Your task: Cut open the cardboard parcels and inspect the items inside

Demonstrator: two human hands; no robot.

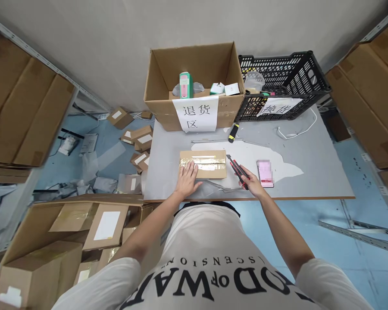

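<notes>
A small brown taped carton [207, 160] lies flat on the grey table [310, 172] in front of me. My left hand [187, 178] rests palm down on its near left corner, fingers spread. My right hand [252, 183] grips a red and black utility knife [236, 169], whose tip points at the carton's right end. A phone [265, 173] with a pink screen lies just right of that hand.
A large open cardboard box [194, 110] with a paper sign stands at the table's back, a black plastic crate [281, 86] beside it. A second cutter [233, 133] and a white cable [297, 129] lie nearby. Cartons [84, 224] pile up on the floor at left.
</notes>
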